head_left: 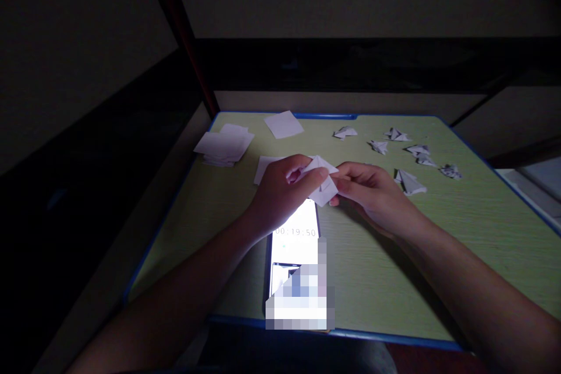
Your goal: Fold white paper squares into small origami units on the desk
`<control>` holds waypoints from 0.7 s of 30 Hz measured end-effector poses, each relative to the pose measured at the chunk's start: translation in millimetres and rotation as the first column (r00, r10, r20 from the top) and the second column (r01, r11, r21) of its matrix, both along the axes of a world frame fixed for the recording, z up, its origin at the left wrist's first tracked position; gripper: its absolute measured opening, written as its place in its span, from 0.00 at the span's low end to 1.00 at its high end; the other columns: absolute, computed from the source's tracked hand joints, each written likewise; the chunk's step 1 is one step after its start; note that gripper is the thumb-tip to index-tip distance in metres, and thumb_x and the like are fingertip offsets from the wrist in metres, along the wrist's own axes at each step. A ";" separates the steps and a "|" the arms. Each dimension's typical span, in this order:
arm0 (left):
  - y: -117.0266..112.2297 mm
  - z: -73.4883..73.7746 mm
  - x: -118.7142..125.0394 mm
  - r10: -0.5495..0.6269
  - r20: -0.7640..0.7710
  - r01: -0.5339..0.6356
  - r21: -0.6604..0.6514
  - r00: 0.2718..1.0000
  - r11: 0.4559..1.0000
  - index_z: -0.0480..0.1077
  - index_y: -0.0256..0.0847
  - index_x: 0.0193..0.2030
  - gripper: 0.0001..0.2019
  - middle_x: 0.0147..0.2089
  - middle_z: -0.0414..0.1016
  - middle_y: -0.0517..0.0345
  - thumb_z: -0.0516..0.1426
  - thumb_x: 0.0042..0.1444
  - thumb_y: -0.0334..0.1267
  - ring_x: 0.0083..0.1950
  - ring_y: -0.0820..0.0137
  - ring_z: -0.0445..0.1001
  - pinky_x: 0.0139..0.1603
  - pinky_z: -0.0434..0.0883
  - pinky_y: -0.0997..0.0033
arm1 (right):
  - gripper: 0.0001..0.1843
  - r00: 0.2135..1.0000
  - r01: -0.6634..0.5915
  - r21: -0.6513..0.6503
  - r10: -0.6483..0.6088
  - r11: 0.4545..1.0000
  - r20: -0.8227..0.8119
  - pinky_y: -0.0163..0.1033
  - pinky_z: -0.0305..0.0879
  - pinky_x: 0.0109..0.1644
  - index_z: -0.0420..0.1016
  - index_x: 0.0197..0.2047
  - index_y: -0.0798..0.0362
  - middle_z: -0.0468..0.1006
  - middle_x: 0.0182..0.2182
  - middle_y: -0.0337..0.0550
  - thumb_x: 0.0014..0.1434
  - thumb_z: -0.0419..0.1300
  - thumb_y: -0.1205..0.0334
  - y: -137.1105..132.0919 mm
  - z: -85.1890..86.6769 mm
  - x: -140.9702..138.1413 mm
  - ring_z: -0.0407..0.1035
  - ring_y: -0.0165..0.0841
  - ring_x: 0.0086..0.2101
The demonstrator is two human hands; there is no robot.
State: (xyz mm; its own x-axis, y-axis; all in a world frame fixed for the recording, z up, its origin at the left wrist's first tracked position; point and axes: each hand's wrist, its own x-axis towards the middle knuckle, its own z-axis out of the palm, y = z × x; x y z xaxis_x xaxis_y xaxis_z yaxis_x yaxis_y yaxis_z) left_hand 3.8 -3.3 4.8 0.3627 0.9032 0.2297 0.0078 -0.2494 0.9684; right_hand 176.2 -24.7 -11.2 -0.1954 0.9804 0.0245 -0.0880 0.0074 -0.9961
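Note:
Both of my hands hold one small piece of folded white paper [323, 191] over the middle of the table. My left hand [280, 187] grips it from the left, its thumb pressed flat across the front. From the right, my right hand [372, 190] pinches the paper's edge between thumb and fingers. The paper has creased flaps and a pointed top. Just below it, a phone [295, 231] lies face up with a bright screen showing a timer. A white sheet [263, 169] lies partly hidden behind my left hand.
A loose pile of white paper squares [225, 143] lies at the table's left, with a single square [284, 124] at the back. Several folded paper shapes, among them a larger one [410, 182], are scattered on the right. A blue edge [385, 337] rims the green table [372, 286].

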 end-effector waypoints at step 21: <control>-3.4 -9.4 1.6 0.084 -0.248 -0.004 0.305 0.965 0.952 0.64 0.38 0.28 0.11 0.22 0.62 0.65 0.52 0.62 0.38 0.25 0.77 0.61 0.25 0.57 0.74 | 0.05 0.992 0.122 0.117 -0.125 0.986 0.020 0.36 0.58 0.30 0.76 0.32 0.51 0.72 0.24 0.36 0.51 0.68 0.63 -2.8 6.6 -4.6 0.64 0.27 0.25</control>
